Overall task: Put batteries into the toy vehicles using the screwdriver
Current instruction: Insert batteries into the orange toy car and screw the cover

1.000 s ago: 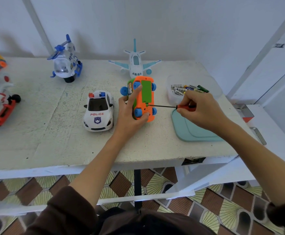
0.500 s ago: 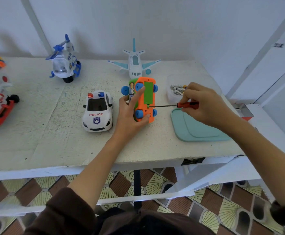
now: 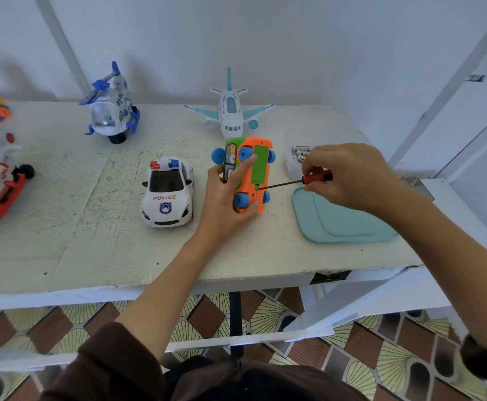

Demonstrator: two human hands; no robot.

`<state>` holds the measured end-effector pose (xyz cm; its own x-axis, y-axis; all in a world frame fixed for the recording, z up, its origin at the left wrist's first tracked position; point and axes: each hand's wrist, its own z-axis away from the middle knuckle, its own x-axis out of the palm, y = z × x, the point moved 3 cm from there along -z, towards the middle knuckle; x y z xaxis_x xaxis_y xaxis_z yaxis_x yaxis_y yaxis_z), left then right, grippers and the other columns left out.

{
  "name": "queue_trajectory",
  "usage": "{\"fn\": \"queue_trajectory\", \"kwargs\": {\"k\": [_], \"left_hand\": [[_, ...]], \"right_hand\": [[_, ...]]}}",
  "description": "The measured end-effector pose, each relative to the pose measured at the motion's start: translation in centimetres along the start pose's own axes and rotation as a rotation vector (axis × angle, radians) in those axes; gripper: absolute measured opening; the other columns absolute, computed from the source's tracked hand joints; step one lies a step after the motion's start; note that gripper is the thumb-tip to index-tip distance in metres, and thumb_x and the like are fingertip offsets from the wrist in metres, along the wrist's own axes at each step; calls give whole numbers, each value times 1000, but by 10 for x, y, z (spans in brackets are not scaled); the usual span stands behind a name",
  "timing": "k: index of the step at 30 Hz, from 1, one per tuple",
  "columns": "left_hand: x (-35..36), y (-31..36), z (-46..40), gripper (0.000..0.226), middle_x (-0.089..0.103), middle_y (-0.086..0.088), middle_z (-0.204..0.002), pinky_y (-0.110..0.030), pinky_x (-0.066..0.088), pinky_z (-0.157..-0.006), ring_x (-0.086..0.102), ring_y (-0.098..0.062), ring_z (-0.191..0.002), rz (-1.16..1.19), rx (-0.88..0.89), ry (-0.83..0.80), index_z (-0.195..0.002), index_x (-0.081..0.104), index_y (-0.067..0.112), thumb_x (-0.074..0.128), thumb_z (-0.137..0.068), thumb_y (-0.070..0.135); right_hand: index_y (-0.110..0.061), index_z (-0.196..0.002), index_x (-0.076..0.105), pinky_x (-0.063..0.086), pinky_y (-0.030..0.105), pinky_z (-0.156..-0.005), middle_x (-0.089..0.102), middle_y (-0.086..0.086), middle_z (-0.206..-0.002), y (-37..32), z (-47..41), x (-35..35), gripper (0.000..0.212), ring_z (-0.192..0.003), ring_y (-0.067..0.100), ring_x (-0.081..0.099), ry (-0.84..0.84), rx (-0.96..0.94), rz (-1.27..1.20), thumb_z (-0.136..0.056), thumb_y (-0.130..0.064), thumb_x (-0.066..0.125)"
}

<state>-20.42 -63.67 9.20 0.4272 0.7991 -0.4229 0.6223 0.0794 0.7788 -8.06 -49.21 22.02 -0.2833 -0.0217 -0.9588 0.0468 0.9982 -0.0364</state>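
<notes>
Holding steady from my remote seat, nearest me are both forearms reaching over the worn white tabletop [image 3: 62,227]. My left hand [image 3: 224,195] grips the orange plastic toy bus w/ blue wheels [image 3: 252,175], tipped on its side so its underside faces 3 o'clock; thumb sits at the near end, a finger presses beside the green battery cover [image 3: 261,163]. My right hand [image 3: 349,175] pinches the red-handled screwdriver [image 3: 316,178], fingers curled round the handle.

Key relation: the bus lies at 9 o'clock from my right grip. The screwdriver's long axis runs nearly level, 3 to 9, tip meeting the near corner of the green cover, approx where I'd judge the screw sits. I can't see the screw itself. The right hand does the turning, the left only braces.

At 4 o'clock of the bus lies a pale teal flat tray [image 3: 340,224]. Beyond my right hand, at 1 o'clock, a clear container of batteries [image 3: 294,153], partly hidden. At 9 o'clock stands a white police car [image 3: 167,192]. Farther back, a white-and-blue toy plane [image 3: 230,111] at 12 and a blue-white toy helicopter [image 3: 112,108] at 10.
</notes>
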Motion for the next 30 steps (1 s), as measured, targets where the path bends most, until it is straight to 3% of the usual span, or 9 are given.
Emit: {"fn": "queue_trajectory", "kwargs": {"k": [5, 8, 12, 17, 23, 27, 30], "left_hand": [[-1, -1, -1, 68, 24, -5, -127, -40, 48, -100, 42, -14, -116, 24, -28, 37, -136, 28, 47, 55, -73, 40], [-2, 0, -2, 69, 23, -4, -127, -36, 48, -100, 41, -9, -114, 20, -35, 41, -136, 27, 47, 54, -73, 40], [-1, -2, -1, 69, 24, -5, -128, -39, 49, -100, 43, -14, -117, 29, -31, 26, -137, 29, 45, 55, -74, 39], [0, -2, -1, 70, 23, -3, -129, -43, 50, -99, 44, -22, -120, 4, -17, 8, -138, 30, 44, 56, -73, 38], [0, -2, 0, 70, 22, -3, -130, -43, 50, -99, 43, -21, -120, 6, -35, 7, -137, 28, 47, 55, -74, 39], [1, -1, 0, 69, 22, -3, -130, -43, 50, -98, 45, -24, -121, 3, -18, 2, -138, 29, 46, 55, -74, 39], [-1, -1, -1, 70, 22, -3, -129, -41, 50, -99, 43, -12, -120, 15, -30, 15, -137, 28, 46, 55, -73, 39]], "right_hand": [[-15, -82, 63, 26, 24, -53, 62, -1, -77, -4, -3, 0, 18, -69, 19, 48, -23, -8, 38, -87, -32, 58], [-14, -66, 53, 21, 23, -47, 50, -1, -58, -2, 0, 11, 36, -57, 18, 44, -70, 15, 51, -92, -38, 48], [-15, -77, 52, 33, 26, -60, 52, -6, -71, 4, 2, 18, 28, -67, 15, 48, -70, 93, -164, -75, -35, 72], [-12, -68, 55, 42, 29, -60, 64, 5, -70, 4, -4, 10, 24, -64, 22, 53, -101, 71, -197, -72, -24, 76], [-16, -83, 61, 31, 26, -58, 54, 0, -74, 1, -13, 4, 29, -73, 19, 48, -206, 29, 85, -88, -44, 52], [-16, -72, 51, 23, 25, -49, 46, -3, -64, 2, -12, 9, 38, -68, 19, 46, -220, 55, 143, -95, -42, 38], [-15, -77, 50, 28, 24, -53, 50, -3, -72, 1, -10, 13, 28, -69, 17, 45, -169, 38, -13, -85, -41, 58]]}}
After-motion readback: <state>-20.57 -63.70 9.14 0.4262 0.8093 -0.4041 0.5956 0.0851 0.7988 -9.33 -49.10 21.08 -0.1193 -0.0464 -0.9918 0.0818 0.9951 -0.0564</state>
